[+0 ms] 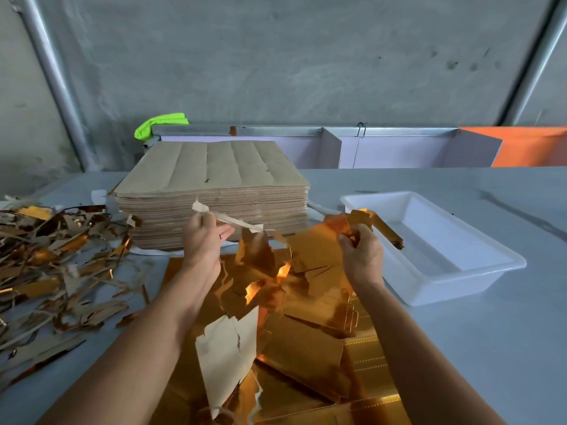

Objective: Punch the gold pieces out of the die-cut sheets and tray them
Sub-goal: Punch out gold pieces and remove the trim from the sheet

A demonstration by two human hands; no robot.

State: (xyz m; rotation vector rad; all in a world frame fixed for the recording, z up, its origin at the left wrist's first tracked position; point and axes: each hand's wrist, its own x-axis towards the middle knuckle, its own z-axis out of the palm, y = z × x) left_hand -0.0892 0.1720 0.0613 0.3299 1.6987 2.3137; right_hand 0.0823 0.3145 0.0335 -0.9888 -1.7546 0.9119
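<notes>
- Bottom centre of frame: a gold die-cut sheet (pixel 362 360) lies flat on the bench (pixel 491 348), with loose torn foil and a brown-backed offcut (pixel 227 357) heaped on it. Risk: good pieces get buried under waste here and are swept off with it.
- Mid frame, left of centre: left hand (pixel 204 240), fingers curled, pinches a pale waste strip (pixel 233 223) pulled taut toward the gold. Risk: a strip only half freed may tear into the piece at a nick and spoil its edge.
- Mid frame, right of centre: right hand (pixel 362 256) pinches a small stack of gold pieces (pixel 374 223), which reaches over the near-left rim of the white tray (pixel 460 271). The grip sits at one end only, so I judge the stack could fan out or slip, dropping pieces on the bench short of the tray.
- Left edge: scrap pile (pixel 52 265) sprawls near the work; a piece dropped there would be hard to spot.
- Upper middle: tall stack of uncut sheets (pixel 214 191), brown side up, stands behind the hands; a swinging elbow or strip may drag its top sheets askew.
</notes>
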